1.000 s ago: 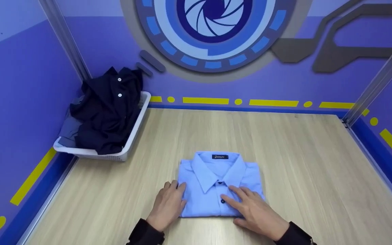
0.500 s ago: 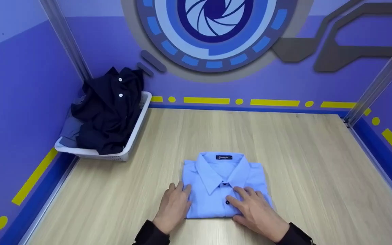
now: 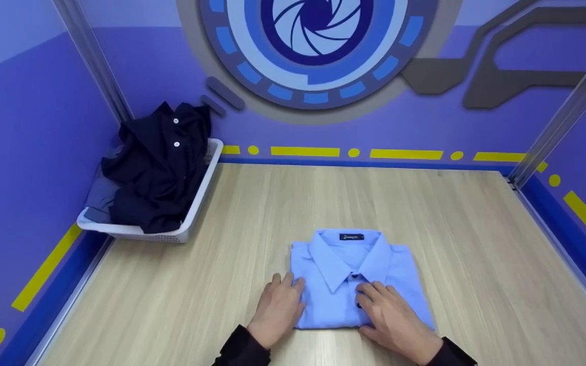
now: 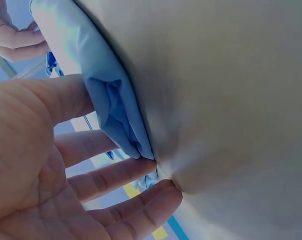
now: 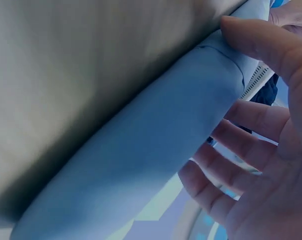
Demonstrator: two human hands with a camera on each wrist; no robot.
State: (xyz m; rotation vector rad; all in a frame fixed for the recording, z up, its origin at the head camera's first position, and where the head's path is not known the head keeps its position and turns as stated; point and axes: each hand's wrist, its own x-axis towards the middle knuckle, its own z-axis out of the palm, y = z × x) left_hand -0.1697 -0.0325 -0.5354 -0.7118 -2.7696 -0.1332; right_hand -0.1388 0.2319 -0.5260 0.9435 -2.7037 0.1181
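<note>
A light blue button-up shirt [image 3: 331, 310], folded into a neat rectangle with its collar at the far side, lies face up on the table. My left hand [image 3: 279, 307] is at its left edge, thumb and fingers fairly straight against the folded side. In the left wrist view, the shirt's rolled layers [image 4: 113, 107] show beside the thumb, and the lower fingertips rest on the tabletop. My right hand [image 3: 397, 323] lies over the shirt's lower right front, fingertips near the button placket. Its thumb [image 5: 245, 37] touches the front fold, and the other fingers spread loosely over the top.
A white plastic basket [image 3: 199, 203] stands at the back left, heaped with a dark garment [image 3: 155, 168] with white buttons and a greyish-blue cloth [image 3: 100, 195]. Blue-purple panels [image 3: 293, 134] wall the wooden table [image 3: 476, 244] at the back and both sides.
The folded shirt has slid to the right across the table, and the left hand has moved along with it. The right hand has shifted slightly right, staying over the shirt's front.
</note>
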